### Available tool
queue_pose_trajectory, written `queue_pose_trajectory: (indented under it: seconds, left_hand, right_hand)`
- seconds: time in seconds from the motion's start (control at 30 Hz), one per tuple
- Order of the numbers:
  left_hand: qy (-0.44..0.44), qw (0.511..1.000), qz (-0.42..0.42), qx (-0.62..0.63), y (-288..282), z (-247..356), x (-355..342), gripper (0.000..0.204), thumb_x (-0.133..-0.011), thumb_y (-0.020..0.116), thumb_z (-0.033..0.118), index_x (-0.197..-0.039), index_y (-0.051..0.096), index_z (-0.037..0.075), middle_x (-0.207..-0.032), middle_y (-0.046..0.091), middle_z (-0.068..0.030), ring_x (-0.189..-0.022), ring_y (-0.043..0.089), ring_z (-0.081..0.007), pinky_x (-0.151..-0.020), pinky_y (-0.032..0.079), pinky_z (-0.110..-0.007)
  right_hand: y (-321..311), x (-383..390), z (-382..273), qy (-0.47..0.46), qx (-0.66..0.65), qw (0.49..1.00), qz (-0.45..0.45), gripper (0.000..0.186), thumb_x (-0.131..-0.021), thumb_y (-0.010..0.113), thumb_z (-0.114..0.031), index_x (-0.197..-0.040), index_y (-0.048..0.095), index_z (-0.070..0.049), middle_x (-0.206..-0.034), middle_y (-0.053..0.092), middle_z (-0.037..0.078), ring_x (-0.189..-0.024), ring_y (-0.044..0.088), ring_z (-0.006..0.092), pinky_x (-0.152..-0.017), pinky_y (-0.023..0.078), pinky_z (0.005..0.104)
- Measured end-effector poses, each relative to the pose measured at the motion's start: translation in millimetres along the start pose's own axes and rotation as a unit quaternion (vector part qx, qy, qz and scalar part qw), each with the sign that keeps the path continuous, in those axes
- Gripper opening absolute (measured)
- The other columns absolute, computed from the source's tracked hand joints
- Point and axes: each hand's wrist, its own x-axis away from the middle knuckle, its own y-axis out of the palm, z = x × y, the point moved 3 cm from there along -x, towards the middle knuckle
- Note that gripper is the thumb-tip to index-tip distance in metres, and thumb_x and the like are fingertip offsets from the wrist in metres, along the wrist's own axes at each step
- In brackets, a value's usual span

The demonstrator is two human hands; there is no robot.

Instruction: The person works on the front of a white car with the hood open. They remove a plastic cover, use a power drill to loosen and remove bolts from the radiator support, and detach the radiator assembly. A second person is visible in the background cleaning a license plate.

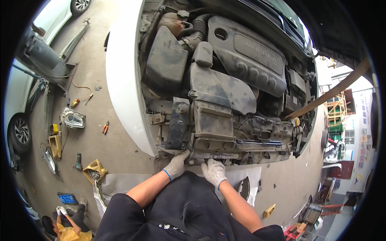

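Observation:
In the head view I stand at the nose of a white car with its front end stripped. My left hand [175, 165], in a white knitted glove with a blue cuff, grips the left end of a metal crossbar [215, 156] low at the front. Some of its fingers are hidden behind the bar. My right hand [214, 172], gloved the same way, curls its fingers at the same bar, a little to the right. Above my left hand stands a dark upright panel [177, 124]. Behind the bar is a dusty air duct [213, 120]; the engine cover [249, 52] lies farther back.
A wooden prop [333, 91] slants up from the bay's right side. The white fender [124, 80] borders it on the left. On the floor lie a headlight [73, 118], pliers [105, 127] and a yellow container [95, 170]. A person in yellow [72, 233] crouches at lower left.

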Motion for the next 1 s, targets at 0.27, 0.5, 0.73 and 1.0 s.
queue_pose_trajectory:
  seconds: [0.27,0.5,0.73,1.0]
  left_hand:
    - [-0.074,0.996,0.001,0.046,25.5,11.9,16.5,0.037,-0.107,0.048,0.033,-0.128,0.059,0.005,-0.117,0.065,-0.0155,-0.109,0.062,-0.0355,-0.098,0.051,-0.059]
    - [0.059,0.991,0.022,-0.12,31.0,17.5,23.6,0.034,-0.106,0.049,0.033,-0.124,0.06,0.005,-0.105,0.065,-0.0123,-0.102,0.062,-0.0332,-0.096,0.052,-0.054]
    - [0.117,0.972,0.202,-0.001,55.6,7.8,30.9,0.026,-0.105,0.044,0.03,-0.102,0.059,0.01,-0.077,0.058,-0.0056,-0.076,0.06,-0.0267,-0.08,0.056,-0.05]
    - [0.1,0.954,0.25,-0.129,-4.6,17.9,11.4,0.027,-0.102,0.046,0.028,-0.104,0.062,0.008,-0.084,0.067,-0.0078,-0.066,0.061,-0.0272,-0.063,0.055,-0.043]
  right_hand:
    - [-49.3,-1.0,0.4,0.041,-0.13,0.986,-0.099,0.048,-0.096,0.051,-0.044,-0.096,0.061,0.003,-0.092,0.07,0.027,-0.09,0.069,0.0428,-0.082,0.053,0.052]
    - [-78.5,20.9,24.8,-0.036,-0.285,0.956,-0.057,0.046,-0.097,0.05,-0.038,-0.125,0.056,-0.002,-0.113,0.068,0.024,-0.109,0.064,0.0396,-0.095,0.049,0.0479]
    - [-83.6,47.9,71.8,-0.065,-0.351,0.933,0.042,0.033,-0.097,0.054,-0.034,-0.115,0.062,-0.007,-0.1,0.071,0.021,-0.099,0.067,0.0398,-0.086,0.052,0.0502]
    - [-79.0,77.4,125.6,0.002,-0.358,0.927,0.114,0.031,-0.095,0.056,-0.034,-0.111,0.067,-0.009,-0.098,0.073,0.02,-0.095,0.069,0.0393,-0.085,0.053,0.0482]
